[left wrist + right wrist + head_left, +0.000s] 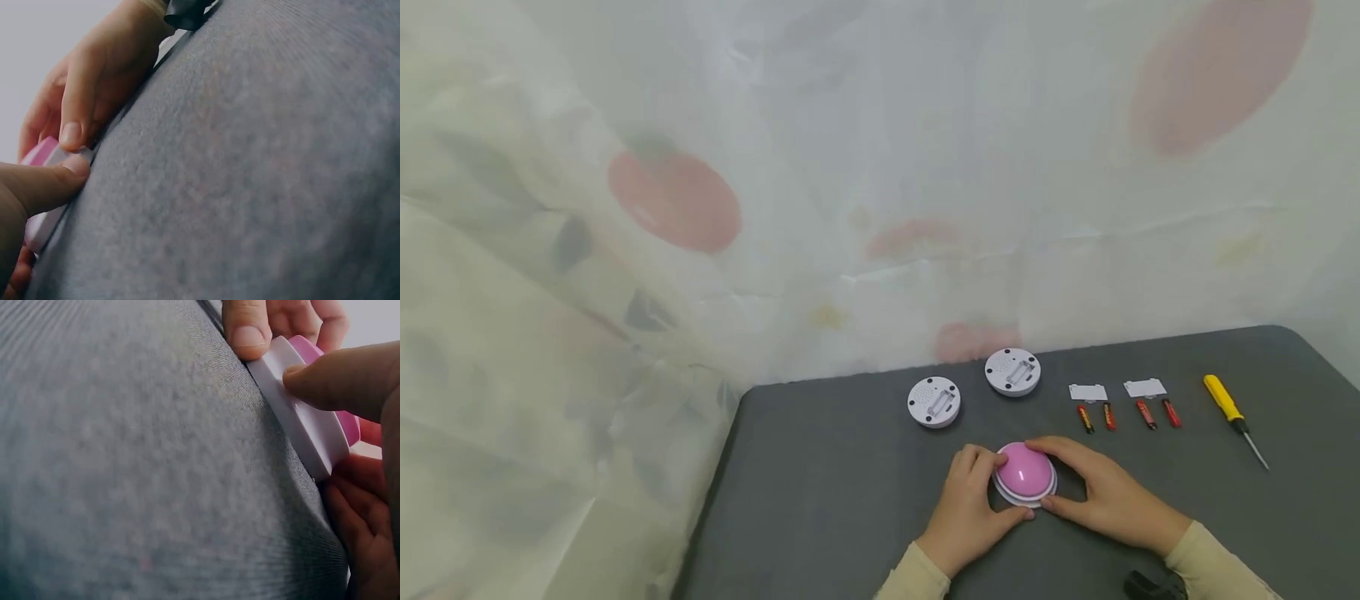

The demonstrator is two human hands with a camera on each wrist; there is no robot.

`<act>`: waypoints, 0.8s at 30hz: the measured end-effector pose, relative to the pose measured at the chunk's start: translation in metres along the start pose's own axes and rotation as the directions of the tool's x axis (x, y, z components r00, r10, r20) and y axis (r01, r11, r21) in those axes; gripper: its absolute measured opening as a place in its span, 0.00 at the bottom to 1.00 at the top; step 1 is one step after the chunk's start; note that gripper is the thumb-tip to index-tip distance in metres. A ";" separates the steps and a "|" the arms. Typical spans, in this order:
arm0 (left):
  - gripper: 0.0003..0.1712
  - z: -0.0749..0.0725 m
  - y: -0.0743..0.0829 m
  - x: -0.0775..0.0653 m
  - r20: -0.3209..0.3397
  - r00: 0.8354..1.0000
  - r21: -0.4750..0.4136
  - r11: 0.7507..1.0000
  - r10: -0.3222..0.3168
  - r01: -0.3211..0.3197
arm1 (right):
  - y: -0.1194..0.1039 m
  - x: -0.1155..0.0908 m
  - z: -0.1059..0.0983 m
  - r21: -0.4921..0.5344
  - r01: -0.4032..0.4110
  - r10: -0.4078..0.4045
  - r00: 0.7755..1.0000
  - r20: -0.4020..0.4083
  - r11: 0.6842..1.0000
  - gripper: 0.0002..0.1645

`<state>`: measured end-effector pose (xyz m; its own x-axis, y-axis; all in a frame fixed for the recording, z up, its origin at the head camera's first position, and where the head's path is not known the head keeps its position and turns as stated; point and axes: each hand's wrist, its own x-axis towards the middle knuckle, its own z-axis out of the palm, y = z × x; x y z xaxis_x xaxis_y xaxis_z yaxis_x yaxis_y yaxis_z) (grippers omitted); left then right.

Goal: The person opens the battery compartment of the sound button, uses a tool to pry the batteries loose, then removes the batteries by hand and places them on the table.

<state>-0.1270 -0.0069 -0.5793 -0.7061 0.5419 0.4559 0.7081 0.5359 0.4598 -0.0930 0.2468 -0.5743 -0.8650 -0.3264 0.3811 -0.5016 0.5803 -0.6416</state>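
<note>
A round push button (1026, 470) with a pink dome and a white base sits dome up on the dark table. My left hand (972, 507) holds it from the left, fingers at the far left rim and thumb at the near side. From the right, my right hand (1105, 493) grips the same white base, thumb in front and fingers behind. In the left wrist view both thumbs meet the near side of the white base (47, 228). The right wrist view shows the base (300, 428) low against the grey cloth, its underside hidden.
Behind the hands lie two white round buttons, one at the left (934, 402) and one farther back (1012, 372), battery slots facing up. To the right are two white battery covers (1088, 392) (1145, 387), several red batteries (1109, 416), and a yellow-handled screwdriver (1223, 398).
</note>
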 end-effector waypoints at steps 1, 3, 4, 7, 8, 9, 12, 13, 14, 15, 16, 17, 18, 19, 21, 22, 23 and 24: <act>0.42 0.000 -0.001 0.000 0.011 1.000 -0.028 1.000 -0.006 0.006 | -0.001 0.001 0.000 0.002 0.006 -0.006 1.000 -0.003 1.000 0.43; 0.42 -0.002 -0.003 0.000 0.031 1.000 -0.060 0.998 -0.006 0.008 | -0.001 0.002 0.001 0.012 0.027 -0.026 1.000 -0.014 1.000 0.44; 0.42 -0.002 -0.003 0.000 0.037 0.999 -0.066 0.998 0.000 0.003 | -0.001 0.002 0.001 0.013 0.040 -0.040 0.999 -0.021 0.999 0.44; 0.41 -0.005 -0.004 0.000 0.041 0.999 -0.064 0.998 0.025 -0.022 | -0.001 0.004 0.002 0.020 0.074 -0.074 0.997 -0.033 0.997 0.45; 0.40 -0.006 -0.004 0.000 0.037 0.999 -0.065 0.997 0.031 -0.028 | -0.001 0.004 0.002 0.021 0.080 -0.080 0.996 -0.035 0.997 0.45; 0.40 -0.006 -0.005 0.001 0.030 0.999 -0.068 0.997 0.038 -0.036 | 0.000 0.005 0.002 0.025 0.084 -0.083 0.996 -0.035 0.996 0.45; 0.39 -0.006 -0.006 0.001 -0.012 0.999 -0.105 0.993 0.049 -0.050 | 0.000 0.006 0.001 0.031 0.094 -0.094 0.995 -0.021 0.995 0.45; 0.39 -0.006 -0.007 0.001 -0.030 0.998 -0.121 0.991 0.049 -0.052 | 0.000 0.007 0.000 0.032 0.096 -0.095 0.995 -0.014 0.995 0.45; 0.39 -0.005 -0.008 0.001 -0.044 0.998 -0.137 0.989 0.046 -0.051 | 0.001 0.007 0.000 0.032 0.094 -0.093 0.996 -0.007 0.995 0.45; 0.39 -0.005 -0.009 0.001 -0.055 0.998 -0.157 0.986 0.039 -0.048 | 0.001 0.007 0.000 0.032 0.088 -0.088 0.996 0.002 0.996 0.45; 0.39 -0.004 -0.009 0.001 -0.061 0.998 -0.186 0.982 0.022 -0.033 | 0.001 0.007 -0.001 0.029 0.085 -0.085 0.996 0.010 0.996 0.46; 0.39 -0.004 -0.009 0.002 -0.062 0.998 -0.217 0.976 0.001 -0.014 | 0.000 0.006 -0.001 0.029 0.076 -0.077 0.997 0.019 0.997 0.47; 0.38 -0.003 -0.009 0.001 -0.059 0.998 -0.248 0.969 -0.021 0.006 | 0.000 0.006 -0.001 0.029 0.079 -0.079 0.997 0.025 0.996 0.48; 0.38 -0.003 -0.009 0.002 -0.057 0.998 -0.268 0.963 -0.041 0.024 | 0.000 0.006 -0.001 0.034 0.085 -0.086 0.996 0.027 0.996 0.48; 0.35 -0.002 -0.009 0.001 -0.052 0.995 -0.314 0.947 -0.081 0.061 | 0.000 0.005 -0.001 0.054 0.111 -0.112 0.993 0.025 0.992 0.50; 0.34 -0.002 -0.009 0.001 -0.048 0.994 -0.338 0.938 -0.100 0.078 | 0.000 0.005 -0.001 0.068 0.141 -0.142 0.990 0.011 0.988 0.50; 0.33 -0.002 -0.009 0.000 -0.048 0.992 -0.354 0.931 -0.113 0.089 | 0.000 0.006 0.000 0.080 0.173 -0.173 0.985 -0.005 0.982 0.49; 0.32 -0.001 -0.008 0.000 -0.055 0.992 -0.360 0.929 -0.116 0.089 | 0.000 0.006 0.000 0.094 0.209 -0.208 0.978 -0.024 0.973 0.48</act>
<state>-0.1326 -0.0124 -0.5823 -0.7829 0.4391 0.4408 0.5931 0.3126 0.7420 -0.0978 0.2448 -0.5725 -0.7411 -0.4223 0.5219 -0.6705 0.4261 -0.6074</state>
